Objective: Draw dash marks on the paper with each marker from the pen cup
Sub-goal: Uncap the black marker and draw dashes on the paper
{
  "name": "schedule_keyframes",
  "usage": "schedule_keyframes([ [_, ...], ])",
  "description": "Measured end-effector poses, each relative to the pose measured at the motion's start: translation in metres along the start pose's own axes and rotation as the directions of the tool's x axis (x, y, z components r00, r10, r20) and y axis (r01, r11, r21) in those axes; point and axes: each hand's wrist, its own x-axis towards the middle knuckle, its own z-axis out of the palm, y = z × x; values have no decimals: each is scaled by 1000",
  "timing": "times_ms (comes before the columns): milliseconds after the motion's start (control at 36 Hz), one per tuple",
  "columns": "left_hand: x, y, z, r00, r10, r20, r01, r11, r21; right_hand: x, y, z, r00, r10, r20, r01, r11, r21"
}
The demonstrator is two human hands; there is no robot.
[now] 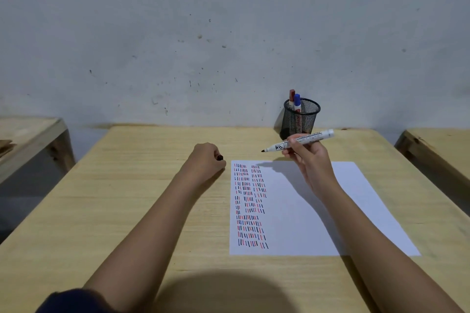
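A white sheet of paper (pixel 330 211) lies on the wooden table (pixel 127 198), its left part covered with columns of red, blue and black dash marks (pixel 250 204). My right hand (pixel 309 157) holds an uncapped black marker (pixel 300 141) in the air above the paper's far edge, tip pointing left. My left hand (pixel 207 159) rests as a fist on the table just left of the paper, closed on the black marker cap (pixel 220 158). A black mesh pen cup (pixel 301 119) stands at the back, holding a red-capped marker (pixel 292 98) and a blue-capped marker (pixel 297 103).
A grey scuffed wall (pixel 229 33) runs right behind the table. Other wooden tables stand to the far left (pixel 28 134) and far right (pixel 437 150), with gaps between them and this one.
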Motion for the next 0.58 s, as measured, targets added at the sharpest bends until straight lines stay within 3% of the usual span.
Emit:
schedule_keyframes([
  [278,-20,-11,1,992,125,-33,-126,992,-27,-17,-9,8,999,11,34,-11,1000,21],
  [500,-61,-24,1,957,239,163,-249,967,45,-46,-6,15,998,4,-56,-19,967,-255],
  [583,-74,-26,6,955,189,230,-223,966,130,-56,1,19,994,50,-100,-77,956,-283],
])
